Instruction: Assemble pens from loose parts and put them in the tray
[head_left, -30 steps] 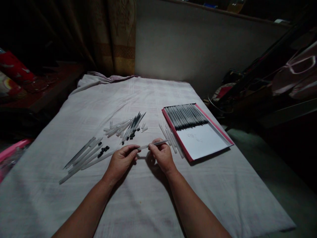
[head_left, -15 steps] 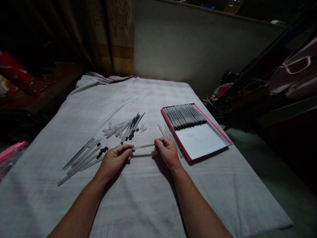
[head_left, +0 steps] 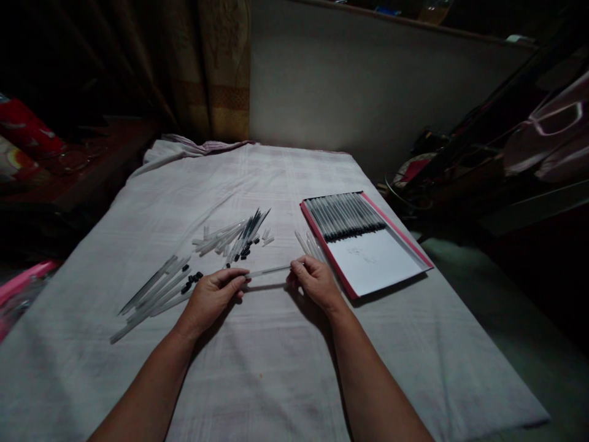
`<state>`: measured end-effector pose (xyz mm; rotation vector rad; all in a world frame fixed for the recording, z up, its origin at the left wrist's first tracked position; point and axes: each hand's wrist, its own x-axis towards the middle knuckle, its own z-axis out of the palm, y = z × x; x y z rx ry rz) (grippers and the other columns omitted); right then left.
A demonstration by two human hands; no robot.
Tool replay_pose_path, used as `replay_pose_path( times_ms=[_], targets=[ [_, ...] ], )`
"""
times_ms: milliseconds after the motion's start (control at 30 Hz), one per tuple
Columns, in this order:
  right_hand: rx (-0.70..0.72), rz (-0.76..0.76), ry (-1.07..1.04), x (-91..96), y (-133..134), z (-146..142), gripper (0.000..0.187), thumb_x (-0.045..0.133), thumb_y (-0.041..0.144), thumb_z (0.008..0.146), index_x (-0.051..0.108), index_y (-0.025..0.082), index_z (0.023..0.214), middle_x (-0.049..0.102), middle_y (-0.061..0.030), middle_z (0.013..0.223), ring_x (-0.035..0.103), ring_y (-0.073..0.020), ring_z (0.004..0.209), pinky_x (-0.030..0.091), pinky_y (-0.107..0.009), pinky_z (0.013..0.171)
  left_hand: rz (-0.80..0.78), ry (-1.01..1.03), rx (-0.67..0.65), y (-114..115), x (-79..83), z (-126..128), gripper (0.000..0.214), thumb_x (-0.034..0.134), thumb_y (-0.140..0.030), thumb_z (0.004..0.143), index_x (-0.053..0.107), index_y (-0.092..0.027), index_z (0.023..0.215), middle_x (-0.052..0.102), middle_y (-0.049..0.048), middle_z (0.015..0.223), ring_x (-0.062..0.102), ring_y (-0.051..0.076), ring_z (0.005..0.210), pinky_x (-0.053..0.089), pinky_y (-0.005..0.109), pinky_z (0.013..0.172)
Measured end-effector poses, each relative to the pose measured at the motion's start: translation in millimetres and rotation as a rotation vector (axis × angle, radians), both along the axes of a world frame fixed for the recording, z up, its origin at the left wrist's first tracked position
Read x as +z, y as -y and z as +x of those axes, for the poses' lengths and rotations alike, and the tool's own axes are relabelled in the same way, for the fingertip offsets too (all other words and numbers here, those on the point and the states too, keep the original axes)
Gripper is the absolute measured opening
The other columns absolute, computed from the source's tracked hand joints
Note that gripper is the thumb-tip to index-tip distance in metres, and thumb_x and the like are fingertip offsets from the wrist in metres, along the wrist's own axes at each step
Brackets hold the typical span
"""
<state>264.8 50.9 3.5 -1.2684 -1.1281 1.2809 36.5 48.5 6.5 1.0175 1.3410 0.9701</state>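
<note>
Left hand [head_left: 211, 302]: thumb and forefinger pinched together on the left end of a thin clear pen [head_left: 269, 271]. Right hand [head_left: 317, 283]: thumb and forefinger pinched on the pen's other end, tip mostly hidden by the fingers. Pen spans the gap between the two sets of fingers, near level, just above the worktop [head_left: 276, 368], shadow under it. White checked cloth covers the worktop.

Left of the left fingers: loose bunch of clear tubes [head_left: 154, 296], slanted, with small black caps [head_left: 189, 282] at the near side, close to that hand. Beyond the left fingers: second pile, clear tubes [head_left: 219, 238] plus dark refills [head_left: 254, 224], more black caps around their lower ends, few short clear bits [head_left: 267, 237] to the right of it.

Just beyond the right fingers: few loose tubes [head_left: 309, 244], partly covered by the hand. Right of those fingers: shallow box with red sides [head_left: 327, 250]. Row of pens [head_left: 344, 216] fills its far half, black ends toward the person; white bottom shows in the near half.
</note>
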Motion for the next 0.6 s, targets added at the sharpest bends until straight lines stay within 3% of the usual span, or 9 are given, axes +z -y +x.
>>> replay_pose_path(
  times_ms=[133, 267, 467, 600],
  targets=[
    [0.012, -0.045, -0.125, 1.4, -0.1, -0.2, 0.033, 0.078, 0.042, 0.069, 0.064, 0.02, 0.09, 0.072, 0.0011, 0.067, 0.057, -0.0096, 0.046, 0.043, -0.019, 0.043, 0.01, 0.005, 0.0, 0.5, -3.7, -0.6, 0.044, 0.084, -0.047, 0.059, 0.078, -0.015, 0.088, 0.073, 0.0074, 0.072, 0.06, 0.012, 0.052, 0.049, 0.025, 0.051],
    [-0.005, -0.08, -0.105, 3.6, -0.3, 0.6, 0.035, 0.075, 0.05, 0.071, 0.06, 0.019, 0.07, 0.067, 0.0006, 0.056, 0.053, -0.009, 0.041, 0.04, -0.019, 0.039, 0.015, 0.031, 0.011, 1.7, -7.3, -1.0, 0.043, 0.083, -0.046, 0.06, 0.078, -0.015, 0.089, 0.073, 0.0083, 0.075, 0.059, 0.012, 0.053, 0.049, 0.024, 0.051],
    [0.031, -0.092, -0.158, 4.9, 0.6, 5.4, 0.036, 0.08, 0.044, 0.067, 0.066, 0.019, 0.089, 0.074, -0.0015, 0.071, 0.058, -0.0093, 0.047, 0.041, -0.019, 0.044, 0.001, 0.053, 0.004, 0.8, -5.4, -1.5, 0.043, 0.084, -0.044, 0.059, 0.078, -0.015, 0.089, 0.074, 0.0088, 0.077, 0.059, 0.011, 0.052, 0.049, 0.024, 0.051],
    [0.022, -0.058, -0.065, 1.6, -0.3, 5.4, 0.032, 0.076, 0.046, 0.073, 0.061, 0.018, 0.07, 0.07, -0.0015, 0.062, 0.058, -0.0105, 0.047, 0.043, -0.021, 0.047, 0.0, 0.056, 0.012, 1.0, -3.6, -0.9, 0.042, 0.084, -0.044, 0.058, 0.078, -0.015, 0.089, 0.074, 0.0085, 0.078, 0.059, 0.011, 0.053, 0.049, 0.024, 0.051]
  ],
)
